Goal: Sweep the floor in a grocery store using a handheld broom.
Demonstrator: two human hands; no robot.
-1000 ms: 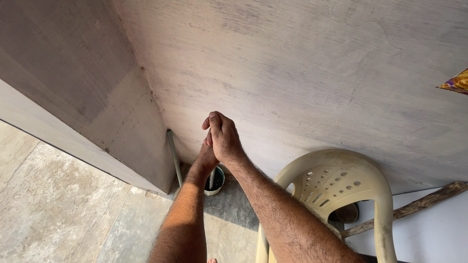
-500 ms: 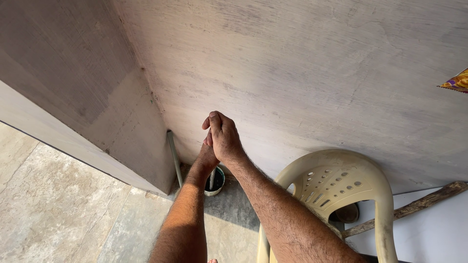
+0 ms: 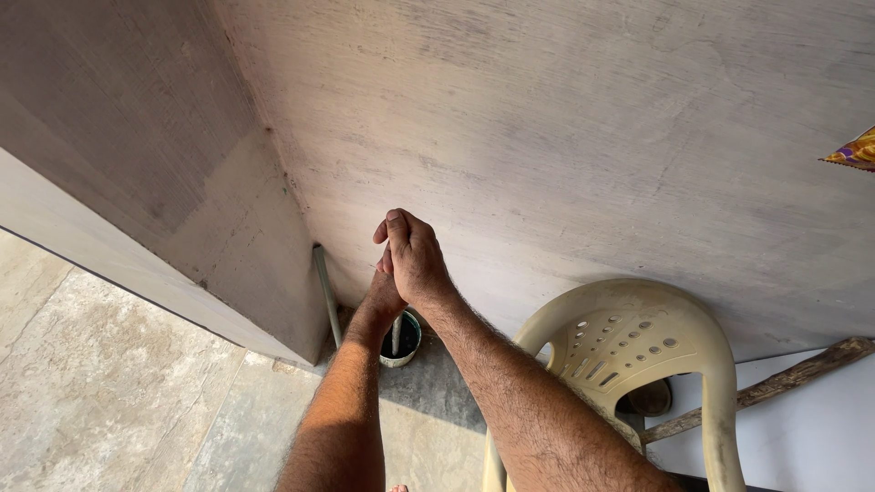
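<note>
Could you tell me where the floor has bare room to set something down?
The stone floor left of the left hand, bordered by the wall's base, is open. It is crowded near the small pot and the plastic chair under the right hand.

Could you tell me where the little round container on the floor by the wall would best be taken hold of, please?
Probably the container is best gripped around its outer wall or rim, coming from above and the open floor side. It stands upright, a stick rises from its open mouth, and the wall and pipe close off the far side. The left hand and right hand are above it.
</note>
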